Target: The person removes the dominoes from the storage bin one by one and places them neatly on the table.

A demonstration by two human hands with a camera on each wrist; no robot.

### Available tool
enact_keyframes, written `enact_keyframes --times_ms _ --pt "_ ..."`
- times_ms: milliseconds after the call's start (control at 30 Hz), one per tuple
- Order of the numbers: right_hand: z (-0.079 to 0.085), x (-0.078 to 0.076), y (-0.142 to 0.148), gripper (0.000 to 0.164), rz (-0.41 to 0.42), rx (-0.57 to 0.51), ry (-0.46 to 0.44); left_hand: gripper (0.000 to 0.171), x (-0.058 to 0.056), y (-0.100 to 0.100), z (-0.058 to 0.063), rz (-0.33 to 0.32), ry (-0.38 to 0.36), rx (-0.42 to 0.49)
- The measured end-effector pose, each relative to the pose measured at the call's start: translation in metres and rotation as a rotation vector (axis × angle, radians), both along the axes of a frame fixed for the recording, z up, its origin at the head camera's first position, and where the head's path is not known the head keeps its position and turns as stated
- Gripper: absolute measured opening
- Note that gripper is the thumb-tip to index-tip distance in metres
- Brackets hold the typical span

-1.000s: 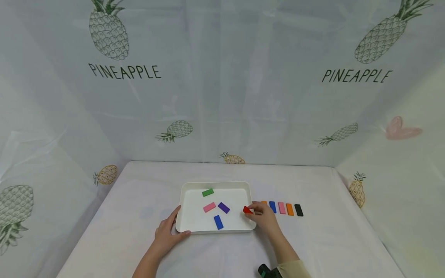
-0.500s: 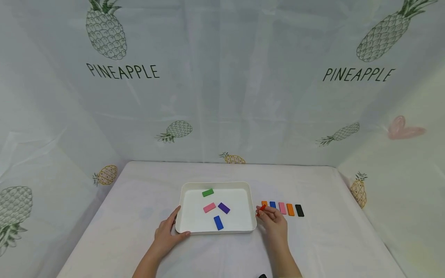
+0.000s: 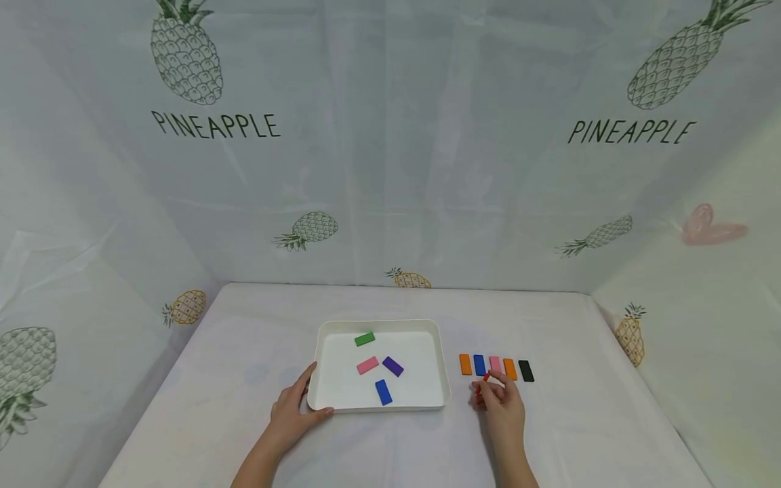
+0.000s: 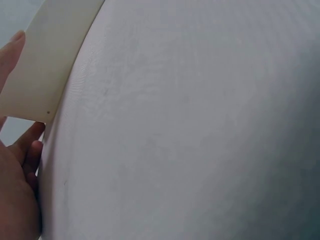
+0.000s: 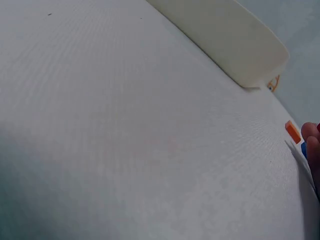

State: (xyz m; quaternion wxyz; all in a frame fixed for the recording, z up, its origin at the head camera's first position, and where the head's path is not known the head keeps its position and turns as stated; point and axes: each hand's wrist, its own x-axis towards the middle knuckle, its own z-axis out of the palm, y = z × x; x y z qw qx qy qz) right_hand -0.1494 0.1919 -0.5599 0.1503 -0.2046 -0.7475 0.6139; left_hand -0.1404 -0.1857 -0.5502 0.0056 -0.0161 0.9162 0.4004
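Observation:
My left hand (image 3: 290, 411) rests at the front left corner of a white tray (image 3: 421, 342), index finger along the left side and thumb against the front wall. In the left wrist view, the thumb (image 4: 11, 55) lies on the tray's outer wall (image 4: 47, 65), with fingertips by its lower corner. My right hand (image 3: 504, 408) pinches a small red block (image 3: 486, 377), tilted and partly hidden by fingers, just in front of a row of blocks. The row runs orange (image 3: 466, 364), blue (image 3: 478, 365), pink (image 3: 495, 364), orange (image 3: 510, 369), black (image 3: 526, 371).
Inside the tray lie a green block (image 3: 365, 338), a pink block (image 3: 367, 364), a purple block (image 3: 393, 366) and a blue block (image 3: 383, 392). A white cloth (image 3: 390, 447) covers the table, and a pineapple-print curtain (image 3: 390, 169) hangs around it.
My right hand has carried the red block from above the tray's right side rightward, past the tray edge, to in front of the row. The left hand and tray stay in place.

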Motion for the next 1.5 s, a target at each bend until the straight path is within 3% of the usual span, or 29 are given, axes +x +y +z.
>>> enact_keyframes --times_ms 233,667,1033,1233,1500 --pt "-0.003 0.001 0.000 0.023 0.024 0.004 0.020 0.094 0.000 -0.002 0.001 -0.020 -0.003 -0.001" --pt "-0.001 -0.004 -0.001 0.025 0.087 0.329 -0.142 0.094 -0.003 -0.001 0.003 -0.030 -0.004 -0.013" --pt "0.000 -0.005 0.000 0.035 0.142 0.326 -0.196 0.094 -0.002 -0.001 0.004 -0.022 -0.018 -0.020" --pt "0.004 0.003 0.007 0.045 0.204 0.286 -0.246 0.094 -0.001 -0.001 0.004 -0.023 -0.031 -0.011" --pt "0.010 0.010 0.011 0.047 0.217 0.241 -0.282 0.094 0.000 0.001 0.004 -0.008 -0.016 -0.020"
